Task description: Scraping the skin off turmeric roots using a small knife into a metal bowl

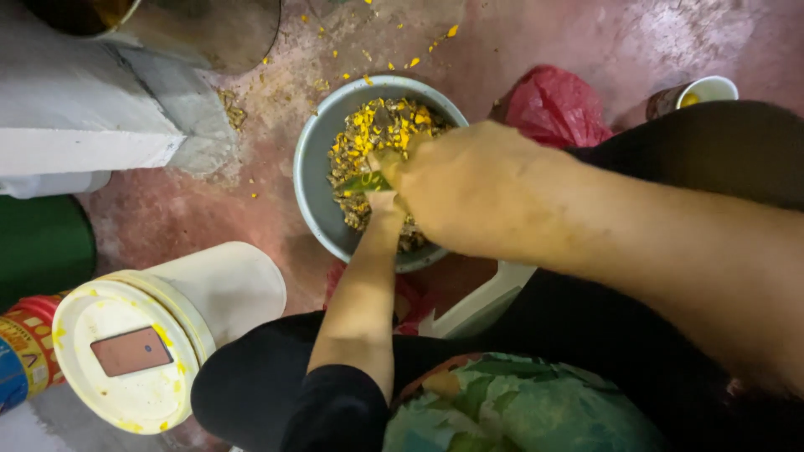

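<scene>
A grey round bowl (311, 172) sits on the reddish floor, filled with yellow petals and brownish plant scraps (381, 125). My right hand (469, 188) hovers large over the bowl's right side, fingers closed around a small green stem piece (365, 181). My left hand (383, 201) reaches up from below into the bowl; it is mostly hidden behind my right hand, so its grip cannot be made out. Both hands meet at the green piece.
A white lidded bucket (151, 335) lies at lower left beside a colourful can (25, 347). A red plastic bag (557, 105) and a small cup (708, 90) are at upper right. A concrete block (84, 109) stands upper left. Yellow scraps litter the floor.
</scene>
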